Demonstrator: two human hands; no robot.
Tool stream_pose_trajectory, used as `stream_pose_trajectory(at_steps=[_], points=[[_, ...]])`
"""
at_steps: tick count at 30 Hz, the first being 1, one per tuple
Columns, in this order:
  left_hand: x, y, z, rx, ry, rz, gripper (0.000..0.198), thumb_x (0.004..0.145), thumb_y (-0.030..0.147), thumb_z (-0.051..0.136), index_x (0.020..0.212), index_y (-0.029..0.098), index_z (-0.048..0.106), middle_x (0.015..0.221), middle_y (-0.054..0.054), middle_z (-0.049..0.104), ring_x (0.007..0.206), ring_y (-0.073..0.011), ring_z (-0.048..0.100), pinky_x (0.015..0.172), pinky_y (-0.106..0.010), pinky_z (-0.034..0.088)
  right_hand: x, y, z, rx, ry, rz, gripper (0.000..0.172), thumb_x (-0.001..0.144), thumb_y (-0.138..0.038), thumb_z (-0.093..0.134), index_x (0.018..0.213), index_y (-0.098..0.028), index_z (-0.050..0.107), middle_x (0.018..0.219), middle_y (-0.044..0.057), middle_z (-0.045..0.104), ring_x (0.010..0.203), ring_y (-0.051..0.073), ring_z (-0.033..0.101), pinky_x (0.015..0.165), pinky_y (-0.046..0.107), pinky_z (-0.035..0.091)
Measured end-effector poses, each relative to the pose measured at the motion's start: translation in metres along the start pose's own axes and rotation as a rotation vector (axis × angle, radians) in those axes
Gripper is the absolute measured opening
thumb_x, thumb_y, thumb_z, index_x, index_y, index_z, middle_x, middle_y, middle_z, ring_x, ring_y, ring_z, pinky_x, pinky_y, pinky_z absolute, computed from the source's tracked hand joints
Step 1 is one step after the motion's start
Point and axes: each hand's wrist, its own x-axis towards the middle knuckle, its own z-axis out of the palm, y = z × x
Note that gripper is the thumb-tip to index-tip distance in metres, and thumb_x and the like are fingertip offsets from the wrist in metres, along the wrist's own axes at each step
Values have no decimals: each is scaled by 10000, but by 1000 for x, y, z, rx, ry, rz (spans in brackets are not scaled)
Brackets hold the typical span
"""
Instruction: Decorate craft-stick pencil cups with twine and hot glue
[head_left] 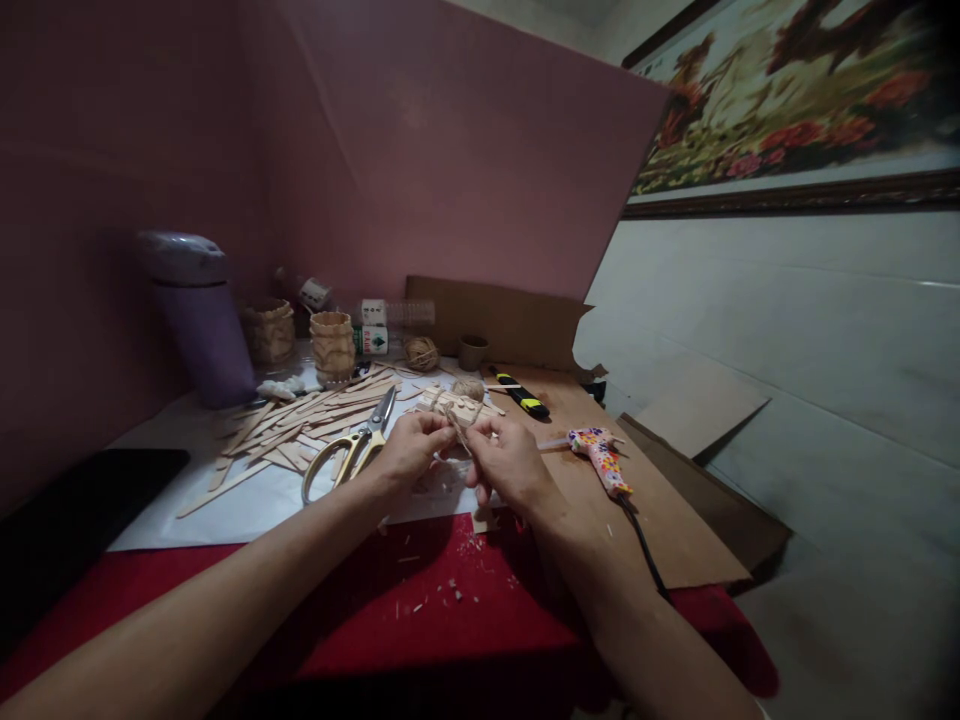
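Near the middle of the table, my left hand (415, 447) and my right hand (512, 463) are close together, with fingertips pinched on a thin piece of brown twine (456, 427) between them. Just beyond the fingertips lies a bundle of pale wooden sticks (457, 403) with twine around it. Gold-handled scissors (356, 445) rest to the left of my left hand, their blades pointing away. Many loose wooden sticks (300, 425) are spread on white paper. To the right, a flower-patterned glue gun (604, 460) lies on brown cardboard.
A purple bottle (202, 325), stick-covered cups (332, 347), a twine ball (421, 353) and a small pot (472, 351) stand behind. A black and yellow cutter (521, 394) lies at the right. A black object (90, 510) sits at the left edge. Scraps dot the red cloth (360, 610).
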Motion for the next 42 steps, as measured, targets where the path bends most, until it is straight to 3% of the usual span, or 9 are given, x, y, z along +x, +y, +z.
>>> stream_pose_trajectory(at_steps=[4, 10, 15, 19, 26, 31, 36, 42], points=[[-1, 2, 0, 27, 10, -16, 199, 609, 318, 651, 559, 169, 529, 466, 48, 459, 403, -64, 348, 417, -207, 232, 1, 1, 1, -1, -43, 18, 153, 886, -232, 527, 735, -213, 508, 410, -50, 585, 276, 110, 513, 271, 160, 323], [-2, 4, 2, 48, 46, -55, 120, 614, 241, 623, 562, 167, 544, 446, 47, 478, 372, -63, 355, 397, -199, 221, 0, 1, 0, -104, 38, -75, 109, 916, -240, 481, 808, -236, 476, 432, -71, 567, 298, 130, 510, 322, 196, 350], [-4, 7, 3, 16, 66, -74, 114, 605, 222, 627, 554, 161, 544, 454, 37, 491, 385, -68, 392, 389, -189, 267, -6, -2, 0, -461, 121, -311, 119, 892, -216, 565, 776, -205, 590, 687, 33, 715, 620, 174, 673, 568, 247, 431], [-9, 10, 4, -36, 55, -124, 114, 607, 248, 628, 594, 163, 553, 479, 28, 511, 366, -78, 403, 363, -198, 285, -8, -4, 0, -631, 150, -320, 121, 898, -233, 597, 798, -197, 656, 789, 59, 755, 731, 200, 688, 646, 274, 407], [-6, 8, 2, -81, 23, -123, 227, 583, 299, 750, 626, 150, 585, 505, 20, 549, 375, -79, 440, 363, -191, 302, -7, -2, 0, -603, 169, -336, 123, 890, -194, 586, 790, -195, 658, 743, 46, 736, 667, 173, 660, 608, 256, 387], [-5, 8, 2, -69, 47, -98, 204, 622, 272, 722, 568, 141, 575, 480, 11, 545, 372, -59, 393, 370, -182, 264, -5, 0, -3, -472, 203, -332, 198, 947, -200, 481, 841, -198, 648, 682, 27, 704, 581, 148, 621, 554, 234, 377], [-6, 8, 2, -18, 57, -82, 185, 673, 255, 673, 568, 154, 559, 464, 26, 518, 369, -65, 369, 372, -193, 256, 0, 2, -4, -506, 140, -278, 210, 910, -205, 542, 745, -183, 669, 719, 52, 715, 669, 164, 632, 602, 238, 392], [-2, 4, 0, 124, 75, 43, 115, 657, 181, 624, 559, 165, 565, 475, 39, 516, 426, -77, 415, 427, -193, 299, 2, 4, -3, -512, 187, -325, 194, 881, -158, 532, 743, -173, 666, 740, 53, 704, 704, 165, 618, 642, 245, 400]])
